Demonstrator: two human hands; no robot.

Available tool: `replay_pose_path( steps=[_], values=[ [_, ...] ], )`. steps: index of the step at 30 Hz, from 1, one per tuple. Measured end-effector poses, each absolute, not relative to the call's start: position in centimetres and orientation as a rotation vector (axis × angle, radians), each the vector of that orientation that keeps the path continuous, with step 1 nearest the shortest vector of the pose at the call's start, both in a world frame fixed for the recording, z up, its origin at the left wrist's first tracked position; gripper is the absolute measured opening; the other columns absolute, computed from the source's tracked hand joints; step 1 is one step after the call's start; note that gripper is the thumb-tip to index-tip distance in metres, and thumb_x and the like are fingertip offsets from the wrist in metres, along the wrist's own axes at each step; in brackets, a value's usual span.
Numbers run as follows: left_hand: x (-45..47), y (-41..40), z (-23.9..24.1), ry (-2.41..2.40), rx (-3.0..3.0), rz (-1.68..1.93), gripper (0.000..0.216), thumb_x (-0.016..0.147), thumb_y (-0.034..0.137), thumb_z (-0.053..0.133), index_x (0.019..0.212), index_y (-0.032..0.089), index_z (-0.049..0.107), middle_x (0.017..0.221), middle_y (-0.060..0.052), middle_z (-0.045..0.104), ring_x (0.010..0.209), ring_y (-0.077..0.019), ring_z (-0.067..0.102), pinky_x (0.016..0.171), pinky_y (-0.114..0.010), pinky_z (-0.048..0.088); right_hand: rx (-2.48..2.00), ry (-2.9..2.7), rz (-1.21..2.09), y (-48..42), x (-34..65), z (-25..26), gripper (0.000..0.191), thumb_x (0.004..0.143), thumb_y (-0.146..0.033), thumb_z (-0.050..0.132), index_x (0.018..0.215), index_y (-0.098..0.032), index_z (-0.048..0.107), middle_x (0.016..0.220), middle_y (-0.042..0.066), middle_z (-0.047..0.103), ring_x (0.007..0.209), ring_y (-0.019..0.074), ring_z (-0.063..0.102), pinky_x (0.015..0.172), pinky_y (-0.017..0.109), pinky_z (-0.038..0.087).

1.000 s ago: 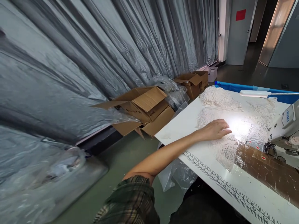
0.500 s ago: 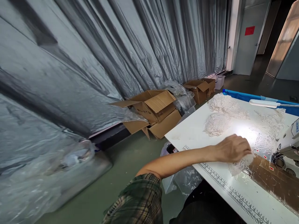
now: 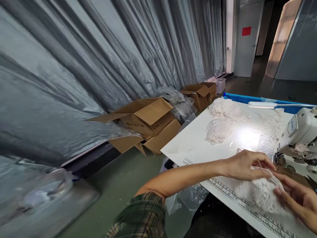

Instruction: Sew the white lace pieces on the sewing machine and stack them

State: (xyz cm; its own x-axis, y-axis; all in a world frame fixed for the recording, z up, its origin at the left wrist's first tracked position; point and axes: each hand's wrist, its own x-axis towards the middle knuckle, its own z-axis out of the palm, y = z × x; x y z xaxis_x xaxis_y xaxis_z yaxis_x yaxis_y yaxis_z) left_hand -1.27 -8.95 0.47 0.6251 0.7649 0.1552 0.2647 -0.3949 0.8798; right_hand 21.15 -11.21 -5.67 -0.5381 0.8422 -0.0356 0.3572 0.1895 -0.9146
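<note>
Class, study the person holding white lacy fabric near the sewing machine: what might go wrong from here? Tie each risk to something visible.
The openwork fabric might stretch or tear if the left hand and right hand pull apart, since both grip it. Being near the ruler-marked edge of the table, it could also slip off if released.

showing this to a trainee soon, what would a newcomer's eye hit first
Probably the bright patch of light on the white table, at the right. Just below it, the left hand and right hand hold white lace near the sewing machine. The silvery curtain filling the upper left stands out too, as do the open cardboard boxes by its foot and the red sheet on the far door.
</note>
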Motion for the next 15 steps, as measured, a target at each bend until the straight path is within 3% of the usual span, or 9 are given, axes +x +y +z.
replay_pose_path(
  steps=[4, 7, 9, 12, 15],
  values=[
    [-2.2, -7.1, -1.5, 1.075, 1.969, 0.631, 0.016, 0.088, 0.021, 0.065, 0.104, 0.016, 0.064, 0.102, -0.004, 0.07, 0.09, -0.0129, 0.066, 0.081, -0.026, 0.051, -1.215, -2.047, 1.116, -9.3, 21.1, -4.6, 0.054, 0.086, -0.058, 0.053, 0.125, -0.021, 0.063, 0.121, 0.011, 0.066, 0.113, 0.0297, 0.061, 0.098, 0.045, 0.049],
    [-2.9, -5.9, -2.9, 1.302, 2.234, 0.469, 0.018, 0.092, 0.024, 0.056, 0.108, 0.017, 0.061, 0.099, -0.005, 0.068, 0.084, -0.0156, 0.064, 0.073, -0.028, 0.05, -1.44, -2.164, 0.656, -8.1, 22.0, -5.1, 0.046, 0.089, -0.049, 0.046, 0.12, -0.022, 0.066, 0.102, 0.01, 0.072, 0.089, 0.0282, 0.068, 0.075, 0.04, 0.056],
    [-3.3, -5.2, -3.5, 1.386, 2.502, 0.352, 0.018, 0.094, 0.027, 0.053, 0.106, 0.015, 0.06, 0.102, -0.008, 0.064, 0.086, -0.02, 0.062, 0.072, -0.032, 0.049, -1.634, -2.201, 0.318, -7.6, 22.7, -5.6, 0.043, 0.087, -0.043, 0.044, 0.118, -0.023, 0.067, 0.089, 0.01, 0.072, 0.071, 0.0265, 0.067, 0.057, 0.035, 0.05],
    [-3.3, -3.9, -4.1, 1.275, 2.764, 0.433, 0.021, 0.097, 0.029, 0.047, 0.107, 0.015, 0.06, 0.109, -0.011, 0.061, 0.089, -0.0209, 0.06, 0.073, -0.035, 0.047, -1.761, -2.169, 0.309, -7.3, 23.5, -5.9, 0.04, 0.087, -0.04, 0.042, 0.107, -0.022, 0.071, 0.072, 0.007, 0.067, 0.058, 0.0212, 0.06, 0.049, 0.03, 0.04],
    [-2.1, -2.6, -4.3, 0.889, 2.803, 0.544, 0.021, 0.099, 0.026, 0.045, 0.107, 0.017, 0.063, 0.107, -0.008, 0.063, 0.091, -0.0178, 0.061, 0.076, -0.033, 0.048, -1.791, -2.056, 0.425, -7.4, 23.6, -5.8, 0.039, 0.087, -0.041, 0.041, 0.101, -0.021, 0.072, 0.067, 0.004, 0.063, 0.053, 0.0188, 0.055, 0.049, 0.03, 0.04]
  ],
)
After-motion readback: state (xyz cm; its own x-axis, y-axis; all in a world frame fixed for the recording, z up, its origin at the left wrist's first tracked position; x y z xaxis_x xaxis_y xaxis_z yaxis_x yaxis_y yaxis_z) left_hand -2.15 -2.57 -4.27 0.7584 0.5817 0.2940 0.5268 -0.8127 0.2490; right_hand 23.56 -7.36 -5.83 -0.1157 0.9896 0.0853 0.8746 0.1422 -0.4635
